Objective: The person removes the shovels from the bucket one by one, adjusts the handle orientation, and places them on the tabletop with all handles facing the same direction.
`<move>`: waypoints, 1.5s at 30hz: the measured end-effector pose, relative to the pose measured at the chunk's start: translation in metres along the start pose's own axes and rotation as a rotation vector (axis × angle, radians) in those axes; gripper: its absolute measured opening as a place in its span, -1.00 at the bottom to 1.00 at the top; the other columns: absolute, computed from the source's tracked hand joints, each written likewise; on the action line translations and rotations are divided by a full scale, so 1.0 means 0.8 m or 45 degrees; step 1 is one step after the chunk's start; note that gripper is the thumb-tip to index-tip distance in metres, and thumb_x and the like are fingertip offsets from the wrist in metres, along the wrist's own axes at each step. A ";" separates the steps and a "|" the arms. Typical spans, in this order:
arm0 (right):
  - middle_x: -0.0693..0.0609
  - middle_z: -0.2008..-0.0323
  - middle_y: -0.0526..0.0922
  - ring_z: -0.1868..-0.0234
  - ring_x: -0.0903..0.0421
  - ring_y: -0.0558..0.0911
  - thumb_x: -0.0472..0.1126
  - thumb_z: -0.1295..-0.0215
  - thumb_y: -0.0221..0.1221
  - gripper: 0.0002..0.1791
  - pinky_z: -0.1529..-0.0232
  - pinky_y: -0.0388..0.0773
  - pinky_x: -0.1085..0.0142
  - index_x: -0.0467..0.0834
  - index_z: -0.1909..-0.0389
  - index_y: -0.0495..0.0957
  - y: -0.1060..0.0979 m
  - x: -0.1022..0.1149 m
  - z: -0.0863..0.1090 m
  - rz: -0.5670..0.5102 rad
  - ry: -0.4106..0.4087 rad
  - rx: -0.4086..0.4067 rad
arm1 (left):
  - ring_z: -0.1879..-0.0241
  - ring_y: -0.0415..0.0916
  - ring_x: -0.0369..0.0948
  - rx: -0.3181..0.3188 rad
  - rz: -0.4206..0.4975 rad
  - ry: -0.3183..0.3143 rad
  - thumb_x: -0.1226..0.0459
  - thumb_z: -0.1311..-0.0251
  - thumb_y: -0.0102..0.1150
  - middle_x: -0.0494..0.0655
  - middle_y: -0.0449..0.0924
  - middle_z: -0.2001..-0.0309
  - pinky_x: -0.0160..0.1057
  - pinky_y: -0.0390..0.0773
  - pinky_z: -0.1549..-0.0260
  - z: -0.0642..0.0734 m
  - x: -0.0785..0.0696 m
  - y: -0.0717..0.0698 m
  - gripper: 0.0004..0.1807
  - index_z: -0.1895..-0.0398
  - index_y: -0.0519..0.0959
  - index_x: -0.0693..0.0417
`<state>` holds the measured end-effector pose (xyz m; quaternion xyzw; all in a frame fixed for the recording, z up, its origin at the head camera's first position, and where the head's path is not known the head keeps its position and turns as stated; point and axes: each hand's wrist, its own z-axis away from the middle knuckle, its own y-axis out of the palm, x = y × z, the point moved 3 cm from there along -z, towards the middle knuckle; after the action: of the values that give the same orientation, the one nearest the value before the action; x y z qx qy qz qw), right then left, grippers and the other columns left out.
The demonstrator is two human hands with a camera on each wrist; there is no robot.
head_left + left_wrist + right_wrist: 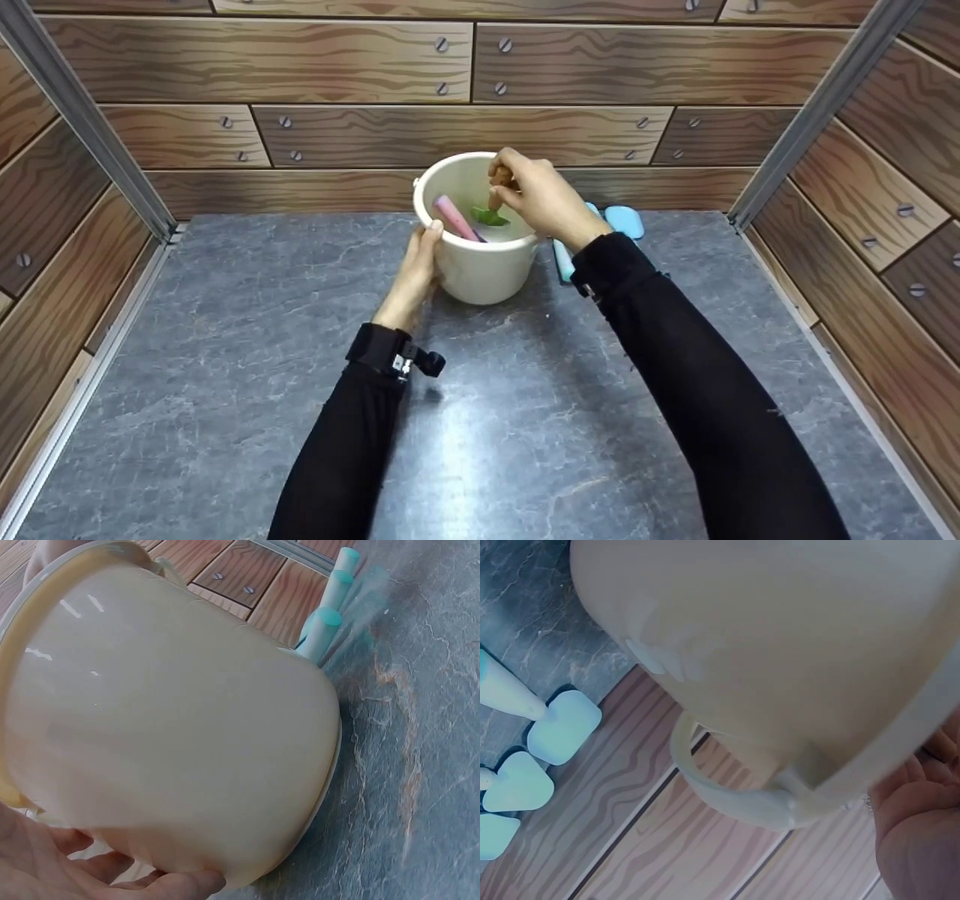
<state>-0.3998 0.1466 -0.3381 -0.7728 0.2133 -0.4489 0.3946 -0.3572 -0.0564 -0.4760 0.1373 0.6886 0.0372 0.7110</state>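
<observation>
A cream plastic bucket (484, 274) stands upright on the grey floor surface. My left hand (412, 274) holds its left side, thumb at the rim and fingers against the outer wall; in the left wrist view those fingers (161, 885) lie along the bucket wall. My right hand (544, 195) is over the bucket's right rim, its fingers curled and pinching above the opening. A green leaf-like piece (489, 217) shows right under those fingertips, its upper part hidden by them. Inside the bucket a pink rod-shaped handle (456, 217) leans against the near left wall.
Several turquoise spatulas (624, 221) with pale handles lie to the right behind the bucket. The bucket's curved carrying handle (731, 802) hangs on that side. Wood-patterned panels (360, 60) with metal corner posts (90, 120) enclose the back and sides.
</observation>
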 end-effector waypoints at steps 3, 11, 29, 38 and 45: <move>-0.23 -0.03 0.89 -0.14 -0.15 0.91 -0.36 -0.78 0.22 -0.85 -0.31 0.80 -0.08 -0.28 -0.21 0.61 -0.004 0.005 0.001 -0.018 -0.016 -0.004 | -0.88 0.05 0.35 0.000 -0.012 -0.003 -0.27 -0.68 -0.03 0.27 -0.01 -0.93 0.60 0.00 -0.84 0.001 0.000 0.000 0.03 -1.00 -0.10 -0.09; -0.20 0.00 0.88 -0.13 -0.12 0.91 -0.34 -0.81 0.22 -0.82 -0.32 0.81 -0.04 -0.28 -0.25 0.61 -0.015 0.015 0.007 -0.033 -0.041 -0.012 | -0.85 0.12 0.34 -0.007 -0.015 0.003 -0.26 -0.65 -0.04 0.30 0.04 -0.90 0.60 0.04 -0.83 -0.001 0.003 -0.001 0.04 -1.00 -0.10 -0.08; -0.16 0.03 0.95 -0.14 -0.11 0.90 -0.31 -0.77 0.28 -0.82 -0.44 0.77 -0.05 -0.24 -0.24 0.62 -0.055 0.029 0.014 -0.047 -0.064 -0.083 | -0.78 0.25 0.33 -0.029 0.011 0.009 -0.19 -0.71 -0.04 0.33 0.16 -0.85 0.56 0.13 -0.82 -0.002 0.002 0.001 -0.03 -0.98 -0.04 -0.04; -0.17 0.03 0.92 -0.09 -0.10 0.90 -0.33 -0.78 0.26 -0.79 -0.33 0.81 0.00 -0.26 -0.27 0.61 -0.075 0.032 0.020 -0.037 -0.102 -0.120 | -0.77 0.27 0.34 -0.044 -0.040 -0.023 -0.24 -0.71 -0.06 0.32 0.20 -0.83 0.54 0.17 -0.81 0.002 0.001 -0.001 -0.04 -0.98 -0.01 -0.09; -0.16 0.00 0.91 -0.08 -0.09 0.92 -0.31 -0.78 0.28 -0.75 -0.35 0.83 0.02 -0.29 -0.30 0.61 -0.091 0.033 0.023 -0.030 -0.097 -0.164 | -0.77 0.27 0.32 -0.025 0.011 -0.007 -0.22 -0.70 -0.07 0.34 0.21 -0.82 0.51 0.18 -0.82 0.000 0.001 0.000 -0.03 -0.98 -0.03 -0.04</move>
<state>-0.3724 0.1801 -0.2710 -0.8156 0.2174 -0.4092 0.3467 -0.3573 -0.0560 -0.4769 0.1333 0.6857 0.0466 0.7141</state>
